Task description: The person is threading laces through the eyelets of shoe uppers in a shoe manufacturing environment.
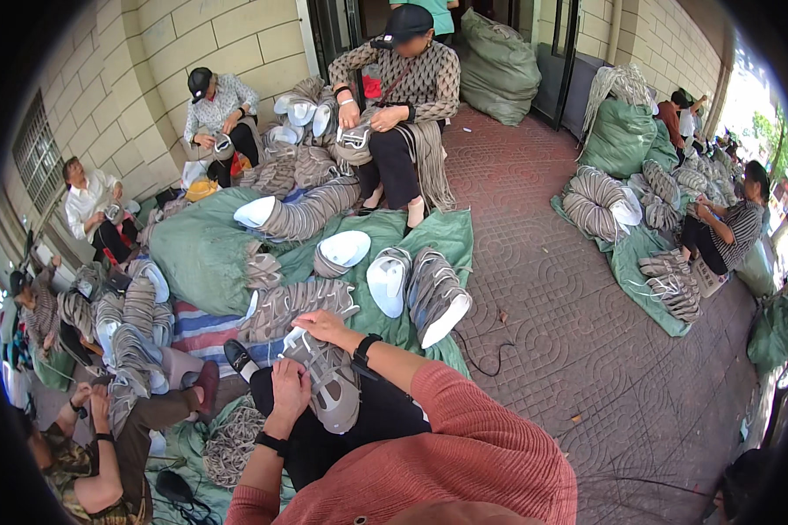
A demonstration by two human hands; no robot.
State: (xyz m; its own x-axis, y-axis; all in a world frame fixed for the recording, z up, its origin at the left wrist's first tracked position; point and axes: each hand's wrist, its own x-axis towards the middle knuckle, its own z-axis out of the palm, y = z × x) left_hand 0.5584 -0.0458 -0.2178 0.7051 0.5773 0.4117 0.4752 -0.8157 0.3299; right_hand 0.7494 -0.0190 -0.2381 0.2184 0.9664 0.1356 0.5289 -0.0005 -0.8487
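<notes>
A grey-brown shoe upper with pale overlay strips lies across my lap, over black trousers. At its far end, my right hand has its fingers closed on the edge by the white lining. My left hand is beside the upper's left side, fingers curled in a pinch; what they hold is too small to make out. Past my hands lies a row of stacked shoe uppers. A heap of grey-beige laces sits on the ground left of my lap.
Green sheeting carries more stacked uppers, and a large green sack stands at left. Several people sit around; one opposite handles an upper. A thin black cord lies on the paving. Another green sheet with uppers is at right.
</notes>
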